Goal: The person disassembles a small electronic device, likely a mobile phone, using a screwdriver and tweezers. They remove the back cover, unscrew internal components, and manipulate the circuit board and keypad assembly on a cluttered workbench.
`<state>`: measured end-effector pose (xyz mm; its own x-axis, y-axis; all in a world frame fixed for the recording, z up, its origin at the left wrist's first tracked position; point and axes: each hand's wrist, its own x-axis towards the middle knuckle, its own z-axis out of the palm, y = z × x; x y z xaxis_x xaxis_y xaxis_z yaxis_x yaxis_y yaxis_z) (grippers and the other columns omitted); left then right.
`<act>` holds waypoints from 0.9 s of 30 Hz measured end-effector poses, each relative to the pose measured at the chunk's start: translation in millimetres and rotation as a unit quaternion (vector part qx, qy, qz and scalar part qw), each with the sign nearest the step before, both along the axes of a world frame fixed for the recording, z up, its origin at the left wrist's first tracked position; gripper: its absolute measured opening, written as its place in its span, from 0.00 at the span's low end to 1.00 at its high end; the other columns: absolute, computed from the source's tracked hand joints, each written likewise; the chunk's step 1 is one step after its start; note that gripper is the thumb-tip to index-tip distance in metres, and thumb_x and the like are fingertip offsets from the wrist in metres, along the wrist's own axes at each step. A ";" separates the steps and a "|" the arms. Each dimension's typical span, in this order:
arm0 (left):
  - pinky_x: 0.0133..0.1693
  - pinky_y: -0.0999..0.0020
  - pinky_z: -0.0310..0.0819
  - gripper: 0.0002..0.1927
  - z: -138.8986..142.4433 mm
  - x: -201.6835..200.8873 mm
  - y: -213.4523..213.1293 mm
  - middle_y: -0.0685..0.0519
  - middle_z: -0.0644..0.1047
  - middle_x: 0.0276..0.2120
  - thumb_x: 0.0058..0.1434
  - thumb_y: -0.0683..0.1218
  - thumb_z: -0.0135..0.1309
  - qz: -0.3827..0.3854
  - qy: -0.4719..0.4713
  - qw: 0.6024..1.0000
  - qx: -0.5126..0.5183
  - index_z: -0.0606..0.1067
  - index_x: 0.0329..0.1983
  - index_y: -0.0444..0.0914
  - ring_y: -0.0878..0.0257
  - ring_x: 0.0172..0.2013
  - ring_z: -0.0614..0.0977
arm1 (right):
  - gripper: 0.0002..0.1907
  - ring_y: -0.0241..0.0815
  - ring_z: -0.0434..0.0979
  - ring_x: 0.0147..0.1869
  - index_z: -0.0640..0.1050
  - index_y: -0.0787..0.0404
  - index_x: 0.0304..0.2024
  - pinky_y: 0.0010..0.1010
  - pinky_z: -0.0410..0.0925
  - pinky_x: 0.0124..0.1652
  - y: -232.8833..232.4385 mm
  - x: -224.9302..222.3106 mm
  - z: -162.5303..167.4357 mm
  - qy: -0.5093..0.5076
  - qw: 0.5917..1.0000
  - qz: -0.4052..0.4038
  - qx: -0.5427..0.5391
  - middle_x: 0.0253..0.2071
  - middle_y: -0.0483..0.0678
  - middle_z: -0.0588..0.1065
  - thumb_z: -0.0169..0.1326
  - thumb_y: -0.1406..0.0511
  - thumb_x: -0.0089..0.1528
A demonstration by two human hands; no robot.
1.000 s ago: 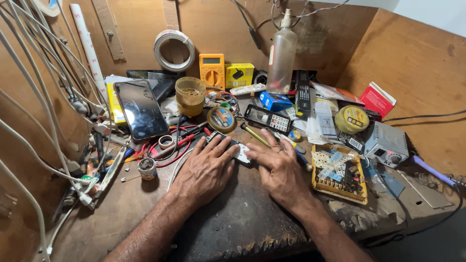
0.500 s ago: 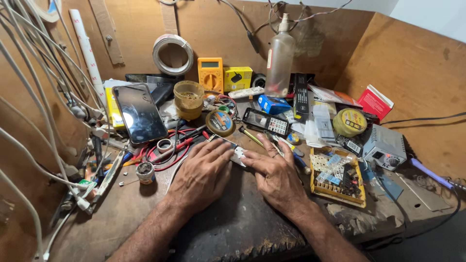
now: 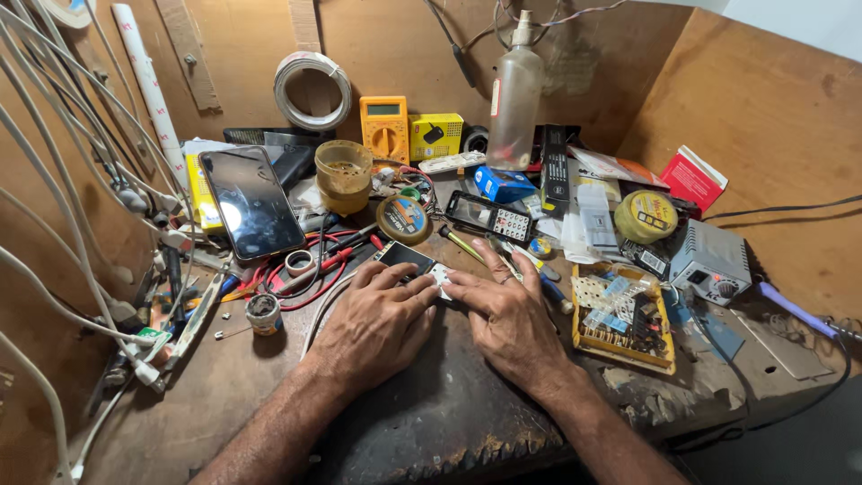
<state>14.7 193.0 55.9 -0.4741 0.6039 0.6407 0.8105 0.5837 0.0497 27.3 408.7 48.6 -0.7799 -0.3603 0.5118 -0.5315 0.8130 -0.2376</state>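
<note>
A small dark keypad phone (image 3: 409, 259) lies on the worn wooden bench in front of me. My left hand (image 3: 377, 319) rests palm down over its lower half, fingers curled around its edge. Beside it, my right hand (image 3: 507, 314) presses on the phone's pale lower end, fingers spread toward a thin screwdriver (image 3: 467, 244). Most of the phone is hidden under both hands.
A large smartphone (image 3: 251, 202) leans at left near red probe leads (image 3: 332, 260). Behind stand a yellow multimeter (image 3: 384, 130), a paste jar (image 3: 343, 175), a spray bottle (image 3: 514, 99) and a wire coil (image 3: 312, 90). A yellow parts tray (image 3: 624, 319) and grey power unit (image 3: 711, 262) sit right. White cables (image 3: 63, 224) hang left.
Both hands have stayed on the small phone with only slight finger shifts. The view has tilted a little.
</note>
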 end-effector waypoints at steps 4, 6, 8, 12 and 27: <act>0.59 0.50 0.63 0.14 1.1 1.0 -0.1 0.47 0.80 0.51 0.62 0.46 0.54 -0.006 0.007 1.000 0.007 0.78 0.49 0.35 0.50 0.56 0.77 | 0.19 0.48 0.57 0.77 0.84 0.52 0.49 0.59 0.41 0.71 -0.2 -0.1 -0.3 0.005 1.000 0.004 -0.006 0.59 0.41 0.78 0.52 0.73 0.59; 0.58 0.50 0.64 0.14 2.5 1.4 0.5 0.46 0.80 0.50 0.61 0.45 0.54 -0.009 0.014 1.000 0.001 0.78 0.47 0.35 0.50 0.55 0.77 | 0.20 0.48 0.57 0.77 0.84 0.53 0.49 0.59 0.41 0.71 -0.5 0.0 -0.3 0.006 1.000 0.005 -0.010 0.59 0.41 0.78 0.52 0.73 0.58; 0.57 0.50 0.65 0.13 4.2 1.7 0.8 0.46 0.80 0.48 0.60 0.45 0.54 -0.010 0.019 1.000 -0.004 0.77 0.46 0.34 0.49 0.54 0.78 | 0.19 0.47 0.58 0.77 0.85 0.52 0.47 0.59 0.41 0.71 -0.5 -0.1 -0.2 0.011 1.000 -0.006 -0.008 0.58 0.42 0.79 0.52 0.73 0.59; 0.57 0.50 0.65 0.10 6.4 2.5 0.5 0.46 0.81 0.47 0.61 0.44 0.54 -0.012 0.026 1.000 -0.010 0.76 0.43 0.35 0.49 0.54 0.78 | 0.16 0.46 0.61 0.76 0.86 0.51 0.44 0.57 0.43 0.71 0.5 0.2 -1.5 0.018 0.999 -0.022 -0.024 0.55 0.42 0.80 0.53 0.71 0.59; 0.58 0.48 0.64 0.18 2.3 -1.6 1.2 0.45 0.78 0.49 0.64 0.51 0.53 -0.020 0.025 0.998 -0.063 0.76 0.52 0.36 0.49 0.57 0.75 | 0.16 0.47 0.61 0.76 0.87 0.51 0.42 0.57 0.43 0.71 1.6 -2.1 -2.0 0.011 0.999 -0.031 -0.018 0.53 0.41 0.81 0.53 0.71 0.59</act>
